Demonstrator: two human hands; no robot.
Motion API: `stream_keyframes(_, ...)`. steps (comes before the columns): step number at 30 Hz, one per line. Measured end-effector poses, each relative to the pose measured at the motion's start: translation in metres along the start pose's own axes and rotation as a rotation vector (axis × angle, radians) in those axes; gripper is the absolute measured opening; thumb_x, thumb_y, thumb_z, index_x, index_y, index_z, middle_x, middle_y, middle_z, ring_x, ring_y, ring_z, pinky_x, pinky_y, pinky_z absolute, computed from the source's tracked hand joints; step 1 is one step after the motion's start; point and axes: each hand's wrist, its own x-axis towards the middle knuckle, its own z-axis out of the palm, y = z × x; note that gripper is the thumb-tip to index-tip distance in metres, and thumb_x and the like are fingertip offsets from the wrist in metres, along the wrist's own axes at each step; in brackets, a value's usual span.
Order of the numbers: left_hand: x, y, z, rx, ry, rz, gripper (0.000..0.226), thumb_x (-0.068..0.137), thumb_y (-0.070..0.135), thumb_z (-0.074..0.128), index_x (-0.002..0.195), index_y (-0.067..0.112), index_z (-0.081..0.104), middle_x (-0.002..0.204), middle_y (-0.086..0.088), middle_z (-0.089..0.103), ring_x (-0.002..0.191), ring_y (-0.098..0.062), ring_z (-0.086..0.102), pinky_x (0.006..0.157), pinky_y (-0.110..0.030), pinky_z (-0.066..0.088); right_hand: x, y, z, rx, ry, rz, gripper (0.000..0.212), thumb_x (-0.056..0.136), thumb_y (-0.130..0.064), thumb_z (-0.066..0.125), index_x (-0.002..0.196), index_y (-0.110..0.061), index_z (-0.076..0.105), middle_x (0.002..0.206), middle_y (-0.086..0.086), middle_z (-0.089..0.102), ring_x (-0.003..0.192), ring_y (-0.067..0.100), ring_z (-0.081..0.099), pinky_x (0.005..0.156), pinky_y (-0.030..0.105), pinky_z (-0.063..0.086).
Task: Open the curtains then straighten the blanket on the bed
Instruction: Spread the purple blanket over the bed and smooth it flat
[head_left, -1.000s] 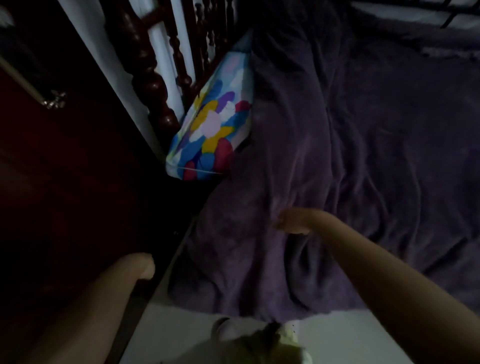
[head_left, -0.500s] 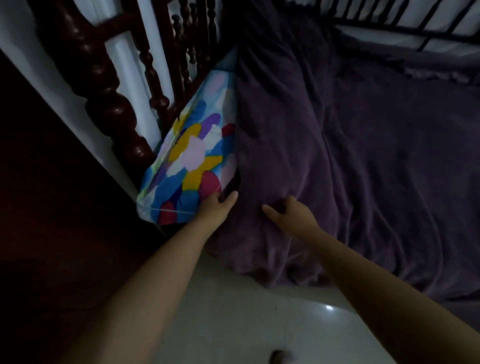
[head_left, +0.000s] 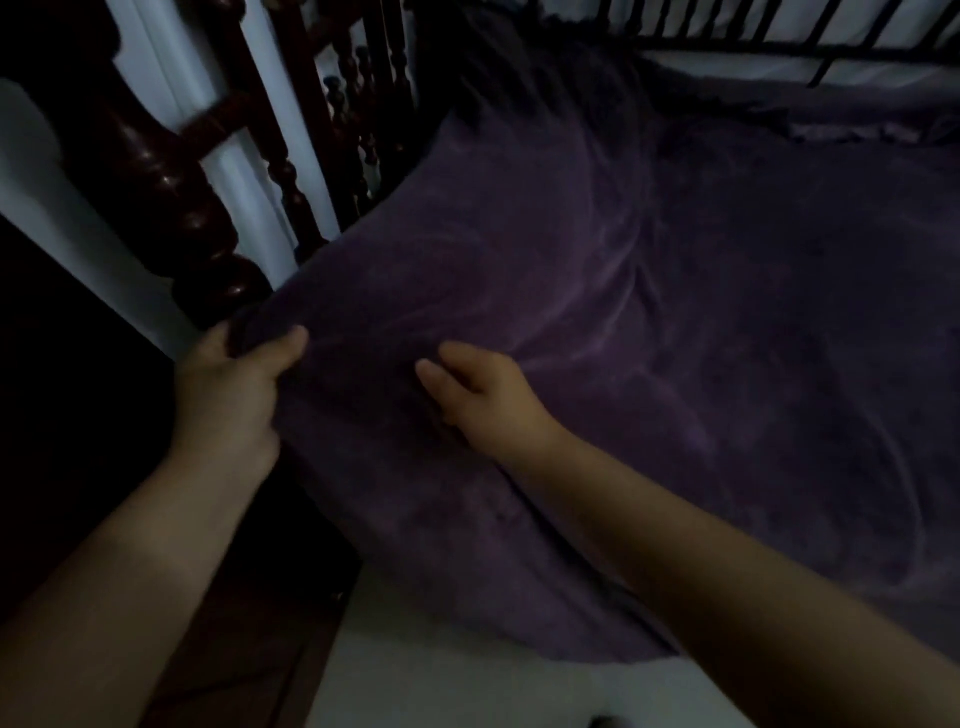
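gripping the near-left corner of the purple blanket (head_left: 649, 312), the left hand (head_left: 228, 400) is closed on the fabric just beside the dark wooden bedpost (head_left: 171, 197); the right hand (head_left: 483, 395) pinches a fold near the same edge; the blanket covers the bed, its near edge hanging over pale floor (head_left: 467, 691); black rail (head_left: 779, 31) borders the far side.

A bedroom: purple blanket (head_left: 649, 312) over a wooden-spindled bed (head_left: 171, 171).
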Motion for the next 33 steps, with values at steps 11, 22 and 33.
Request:
stream_keyframes(11,0.007,-0.106,-0.012,1.451,-0.091,-0.34,0.053,0.082,0.006,0.056,0.131,0.001,0.036,0.13,-0.027,0.047,0.115,-0.043,0.049,0.09,-0.047,0.046,-0.045,0.118,0.007,-0.572,-0.763,0.394,0.031,0.092,-0.022,0.046,0.11,0.001,0.056,0.122,0.021,0.058,0.112,0.032,0.054,0.096,0.034,0.04)
stream_keyframes(22,-0.052,-0.133,0.137,1.8,-0.637,0.55,0.026,0.082,0.011,0.047,0.107,0.011,0.056,0.113,-0.007,0.058,0.106,-0.025,0.052,0.084,-0.036,0.043,-0.096,0.157,-0.132,-0.481,-0.202,0.296,0.03,0.087,-0.004,0.047,0.114,-0.004,0.06,0.114,0.017,0.064,0.105,0.028,0.059,0.091,0.028,0.04)
stream_keyframes(33,-0.165,-0.202,0.375,1.889,-0.933,0.382,0.029,0.088,0.019,0.043,0.115,0.01,0.05,0.12,-0.008,0.053,0.111,-0.024,0.05,0.085,-0.036,0.045,-0.198,0.247,-0.381,-0.569,0.011,0.649,0.029,0.085,-0.014,0.049,0.111,-0.005,0.054,0.117,0.019,0.058,0.109,0.034,0.053,0.092,0.04,0.047)
